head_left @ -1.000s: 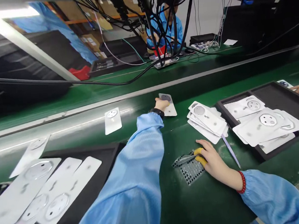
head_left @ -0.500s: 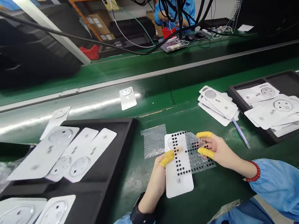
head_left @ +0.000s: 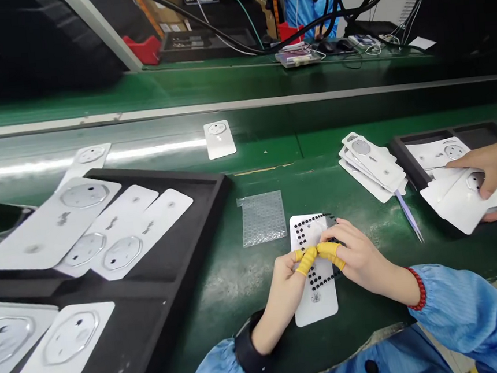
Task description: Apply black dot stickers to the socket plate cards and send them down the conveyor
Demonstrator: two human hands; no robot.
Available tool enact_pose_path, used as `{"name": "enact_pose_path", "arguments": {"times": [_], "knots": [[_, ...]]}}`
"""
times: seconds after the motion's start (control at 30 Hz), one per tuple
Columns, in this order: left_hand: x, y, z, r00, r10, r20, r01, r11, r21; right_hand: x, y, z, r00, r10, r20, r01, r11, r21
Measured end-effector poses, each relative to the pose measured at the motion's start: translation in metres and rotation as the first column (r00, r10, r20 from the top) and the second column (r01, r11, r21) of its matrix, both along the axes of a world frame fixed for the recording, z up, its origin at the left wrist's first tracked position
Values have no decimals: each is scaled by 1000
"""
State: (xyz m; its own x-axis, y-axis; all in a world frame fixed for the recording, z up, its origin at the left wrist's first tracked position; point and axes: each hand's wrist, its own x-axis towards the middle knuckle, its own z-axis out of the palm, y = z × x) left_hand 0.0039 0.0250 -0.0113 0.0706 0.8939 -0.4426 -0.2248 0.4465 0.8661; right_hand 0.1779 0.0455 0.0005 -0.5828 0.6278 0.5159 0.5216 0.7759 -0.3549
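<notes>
A white panel (head_left: pixel 317 313) with rounded corners lies on the green bench in front of me. Over its upper part is a clear sheet with rows of small black dots (head_left: pixel 322 281). My left hand (head_left: pixel 288 287) is closed in a pinch at the sheet, yellow covers on its thumb and finger. My right hand (head_left: pixel 361 258), also with yellow finger covers, pinches the sheet from the right. Their fingertips meet over the middle of the sheet and hide what lies between them. A piece of bubble wrap (head_left: pixel 263 219) rests to the left of the panel.
At left, a black tray (head_left: pixel 179 239) holds several white panels. Another white panel (head_left: pixel 220 139) lies further back. To the right are a stack of panels (head_left: pixel 372 164), purple tweezers (head_left: pixel 409 217) and a second black tray (head_left: pixel 422 180), where another person's hand (head_left: pixel 490 165) handles panels.
My left hand reached out to a white panel at the back and brought it under the dotted sheet. Both hands have since come together over it. Another person's hands have moved onto the right tray's panels.
</notes>
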Motion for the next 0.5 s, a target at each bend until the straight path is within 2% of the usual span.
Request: {"name": "enact_pose_path", "arguments": {"times": [0.17, 0.27, 0.4, 0.5], "knots": [[3, 0, 3, 998, 27, 54, -23, 996, -82, -7, -2, 2, 985, -32, 167, -15, 964, 267], [5, 1, 4, 997, 54, 61, -47, 992, -121, -7, 1, -1, 982, -5, 190, -63, 933, 353], [7, 2, 2, 996, 83, 27, -78, 988, -134, -6, 9, -10, 980, 49, 193, -114, 933, 341], [6, 4, 2, 998, 59, -17, -60, 993, -102, -2, 13, -16, 976, 75, 207, -123, 966, 226]]}}
